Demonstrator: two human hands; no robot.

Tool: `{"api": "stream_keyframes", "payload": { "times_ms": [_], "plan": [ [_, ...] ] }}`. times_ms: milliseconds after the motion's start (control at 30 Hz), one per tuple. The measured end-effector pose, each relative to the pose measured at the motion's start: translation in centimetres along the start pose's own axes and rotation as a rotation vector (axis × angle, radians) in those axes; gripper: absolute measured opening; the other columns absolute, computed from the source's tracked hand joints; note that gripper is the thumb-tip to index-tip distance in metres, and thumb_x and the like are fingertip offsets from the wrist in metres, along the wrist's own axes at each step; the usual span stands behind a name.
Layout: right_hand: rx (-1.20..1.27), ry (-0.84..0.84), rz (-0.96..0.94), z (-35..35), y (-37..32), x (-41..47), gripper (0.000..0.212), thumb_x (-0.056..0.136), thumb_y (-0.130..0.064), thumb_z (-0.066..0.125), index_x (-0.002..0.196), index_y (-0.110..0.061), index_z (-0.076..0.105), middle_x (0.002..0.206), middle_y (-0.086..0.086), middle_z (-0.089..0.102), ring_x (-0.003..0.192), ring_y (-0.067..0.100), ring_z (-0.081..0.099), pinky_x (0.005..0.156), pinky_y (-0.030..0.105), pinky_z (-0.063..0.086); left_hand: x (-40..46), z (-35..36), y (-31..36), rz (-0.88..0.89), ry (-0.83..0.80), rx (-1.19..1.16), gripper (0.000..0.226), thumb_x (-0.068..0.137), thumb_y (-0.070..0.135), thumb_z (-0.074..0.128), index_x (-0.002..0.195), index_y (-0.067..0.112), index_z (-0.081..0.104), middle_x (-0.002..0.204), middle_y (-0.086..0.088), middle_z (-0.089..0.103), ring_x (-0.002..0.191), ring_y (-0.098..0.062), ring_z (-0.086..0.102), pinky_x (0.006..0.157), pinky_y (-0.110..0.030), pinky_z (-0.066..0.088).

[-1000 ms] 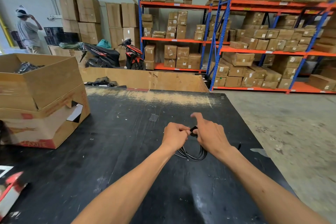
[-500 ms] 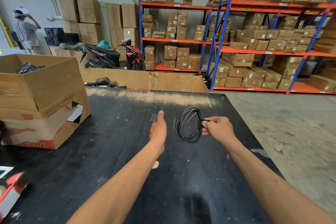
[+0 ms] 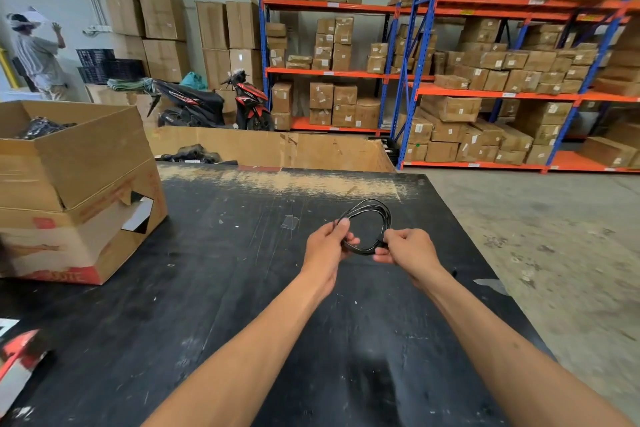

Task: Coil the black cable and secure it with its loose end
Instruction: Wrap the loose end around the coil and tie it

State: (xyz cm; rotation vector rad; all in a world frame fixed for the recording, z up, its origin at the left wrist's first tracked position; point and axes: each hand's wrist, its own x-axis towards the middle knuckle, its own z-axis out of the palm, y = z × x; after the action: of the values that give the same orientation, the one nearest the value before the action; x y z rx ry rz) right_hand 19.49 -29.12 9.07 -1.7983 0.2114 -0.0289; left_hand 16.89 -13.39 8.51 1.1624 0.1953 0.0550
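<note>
The black cable [image 3: 371, 215] is wound into a round coil of several loops, held upright above the black table [image 3: 214, 288]. My left hand [image 3: 327, 246] pinches the coil's left side between thumb and fingers. My right hand [image 3: 407, 248] grips the coil's lower right side, where a thicker black bit sits at my fingertips. The loose end itself is hidden among the loops and my fingers.
A stacked open cardboard box [image 3: 69, 191] stands on the table's left. A low cardboard bin [image 3: 311, 149] lies behind the table's far edge. Red packaging [image 3: 17, 357] sits at the near left corner. Concrete floor and racks of boxes [image 3: 485, 80] lie right; a person [image 3: 38, 52] stands far left.
One second ago both hands were bunched together on the cable. Then my left hand let go and the right lifted the coil alone. Now my left hand has taken hold of the coil's left side again.
</note>
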Motion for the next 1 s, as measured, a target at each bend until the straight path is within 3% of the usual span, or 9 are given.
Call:
{"api": "stream_keyframes", "payload": {
  "times_ms": [100,200,267,433,533,600,733,867,1000],
  "plan": [
    [-0.165,-0.04,-0.007,-0.4,-0.3,-0.4,0.024,0.085,-0.028,0.056,0.085,-0.01,0.071,0.066,0.001,0.076,0.063,0.019,0.076,0.084,0.044,0.062,0.4,-0.1,-0.2,0.069,0.019,0.112,0.024,0.102,0.016,0.051,0.081,0.01,0.061,0.054,0.004,0.056,0.068,-0.02,0.061,0.1,-0.047,0.046],
    [-0.356,-0.069,-0.093,-0.8,-0.9,-1.2,0.035,0.085,-0.037,0.051,0.115,-0.021,0.06,0.095,-0.002,0.072,0.087,0.018,0.071,0.08,0.036,0.055,0.5,-0.3,-0.5,0.077,-0.026,0.222,0.03,0.102,0.012,0.048,0.073,0.008,0.056,0.059,-0.004,0.046,0.05,-0.013,0.056,0.09,-0.049,0.054],
    [-0.408,-0.113,-0.156,-0.9,-1.0,-1.5,0.041,0.093,-0.034,0.046,0.132,-0.024,0.049,0.101,-0.001,0.07,0.095,0.016,0.066,0.076,0.03,0.049,0.4,-0.4,-0.8,0.098,-0.043,0.293,0.035,0.103,0.013,0.047,0.069,0.01,0.053,0.058,-0.005,0.046,0.05,-0.016,0.057,0.083,-0.042,0.054],
    [-0.477,-0.171,-0.374,-0.5,-0.8,-1.9,0.058,0.101,-0.026,0.044,0.153,-0.031,0.018,0.081,-0.002,0.061,0.072,0.01,0.06,0.059,0.025,0.039,0.5,-0.6,-1.2,0.129,-0.035,0.412,0.034,0.103,0.015,0.046,0.069,0.016,0.054,0.043,0.007,0.047,0.046,-0.016,0.063,0.078,-0.037,0.053],
    [-0.813,-0.193,-0.632,-0.4,-0.2,-1.8,0.06,0.108,-0.03,0.041,0.161,-0.025,0.013,0.102,0.006,0.049,0.074,0.024,0.055,0.067,0.035,0.043,0.7,-0.9,-1.2,0.152,-0.041,0.478,0.031,0.103,0.018,0.046,0.073,0.019,0.055,0.04,0.011,0.044,0.041,-0.012,0.056,0.075,-0.041,0.054],
    [-0.95,-0.143,-0.683,-0.3,0.1,-1.8,0.048,0.11,-0.031,0.036,0.156,-0.018,0.033,0.108,0.009,0.045,0.071,0.031,0.053,0.067,0.039,0.044,0.8,-0.9,-1.3,0.16,-0.049,0.4,0.031,0.103,0.018,0.046,0.073,0.015,0.053,0.049,0.008,0.041,0.04,-0.008,0.045,0.058,-0.035,0.05],
    [-0.746,-0.098,-0.593,0.7,0.1,-2.7,0.028,0.109,-0.022,0.04,0.128,-0.011,0.056,0.112,0.01,0.053,0.088,0.034,0.061,0.082,0.042,0.05,0.1,-0.8,-1.0,0.114,0.002,0.179,0.038,0.103,0.036,0.048,0.071,0.016,0.044,0.055,0.007,0.036,0.042,-0.007,0.031,0.039,-0.021,0.033],
    [-0.341,-0.201,-0.347,2.1,-1.0,-3.4,0.022,0.105,-0.007,0.043,0.115,-0.02,0.057,0.088,0.0,0.067,0.063,0.013,0.06,0.056,0.016,0.046,0.0,-1.2,0.0,0.215,0.11,0.586,0.052,0.102,0.053,0.034,0.067,0.016,0.043,0.047,0.003,0.044,0.039,-0.015,0.045,0.044,-0.027,0.041],
    [-0.104,-0.327,-0.144,1.9,-3.0,-3.5,0.02,0.104,-0.012,0.047,0.098,-0.016,0.065,0.073,-0.001,0.061,0.052,0.009,0.052,0.06,0.028,0.051,0.0,-1.6,0.4,0.338,0.133,0.73,0.05,0.103,0.047,0.033,0.065,0.015,0.041,0.054,-0.008,0.048,0.053,-0.024,0.049,0.055,-0.036,0.041]
  ]
}}
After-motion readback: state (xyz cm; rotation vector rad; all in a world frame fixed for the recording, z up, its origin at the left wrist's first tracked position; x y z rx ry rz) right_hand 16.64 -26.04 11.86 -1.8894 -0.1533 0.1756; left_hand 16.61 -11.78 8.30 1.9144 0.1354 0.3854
